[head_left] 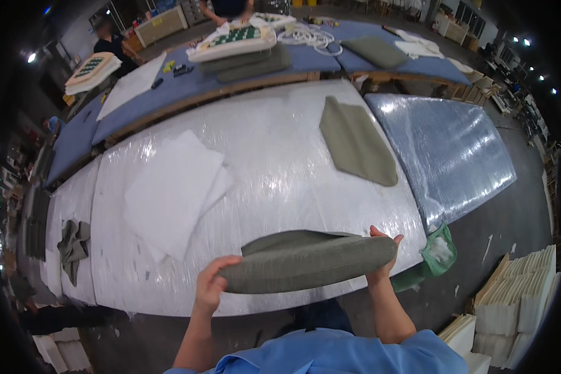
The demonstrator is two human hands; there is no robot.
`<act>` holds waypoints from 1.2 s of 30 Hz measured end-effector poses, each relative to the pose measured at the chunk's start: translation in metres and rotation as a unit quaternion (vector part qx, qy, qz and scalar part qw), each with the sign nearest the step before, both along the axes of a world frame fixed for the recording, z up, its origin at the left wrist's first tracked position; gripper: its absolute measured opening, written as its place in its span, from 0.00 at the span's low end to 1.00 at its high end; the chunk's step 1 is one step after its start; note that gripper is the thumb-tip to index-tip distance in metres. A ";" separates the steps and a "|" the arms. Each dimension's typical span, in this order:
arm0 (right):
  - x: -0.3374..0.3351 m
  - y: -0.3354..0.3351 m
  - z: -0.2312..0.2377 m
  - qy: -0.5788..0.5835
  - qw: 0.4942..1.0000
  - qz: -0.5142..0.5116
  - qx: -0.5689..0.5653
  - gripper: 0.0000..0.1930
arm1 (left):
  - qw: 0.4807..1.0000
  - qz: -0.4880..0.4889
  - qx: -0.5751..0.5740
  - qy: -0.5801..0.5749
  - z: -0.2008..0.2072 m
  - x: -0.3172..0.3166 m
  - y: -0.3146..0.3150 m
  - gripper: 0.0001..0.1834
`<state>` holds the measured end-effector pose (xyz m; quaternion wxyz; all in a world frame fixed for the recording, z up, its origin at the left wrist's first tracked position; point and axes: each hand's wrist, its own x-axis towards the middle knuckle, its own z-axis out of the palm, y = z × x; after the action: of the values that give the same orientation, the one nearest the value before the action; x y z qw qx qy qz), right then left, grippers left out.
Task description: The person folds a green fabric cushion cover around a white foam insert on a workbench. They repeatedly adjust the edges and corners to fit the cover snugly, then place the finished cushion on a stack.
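Observation:
Between my two hands is an olive-green cushion [311, 265], tilted up on its long edge above the near side of the plastic-wrapped table. A loose fabric edge or flap shows along its far side. My left hand [212, 283] grips the left end, fingers closed over the corner. At the other end my right hand [383, 255] holds the rounded corner, thumb and fingers around it. An olive-green fabric cover [358, 143] lies flat on the table at the far right. White sheets of padding [171, 187] are stacked loosely to the left.
A crumpled olive cloth [75, 249] lies at the far left. Blue-topped tables [315, 65] beyond hold cushions and white cord [311, 38]. A green bag [439, 252] hangs by the right corner. Stacked white panels [517, 305] stand at lower right. Other people [115, 47] are at the back.

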<state>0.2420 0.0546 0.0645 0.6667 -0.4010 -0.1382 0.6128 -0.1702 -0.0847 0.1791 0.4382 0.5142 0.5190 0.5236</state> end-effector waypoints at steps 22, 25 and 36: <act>-0.082 0.043 0.106 -0.459 0.813 0.355 0.049 0.38 | 0.946 -0.182 0.128 0.236 -0.017 0.173 0.002 0.41; -0.071 0.029 0.150 -0.558 0.720 0.386 0.144 0.37 | 0.956 -0.069 0.173 0.228 0.025 0.147 -0.013 0.35; 0.028 -0.070 0.183 -0.686 0.485 0.446 0.310 0.32 | 0.963 0.190 0.011 0.189 -0.015 0.064 -0.043 0.11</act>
<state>0.2705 -0.0157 0.2476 0.0792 -0.3466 -0.8927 0.2769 -0.1059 -0.1274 0.1637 0.2186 0.5002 0.6752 0.4960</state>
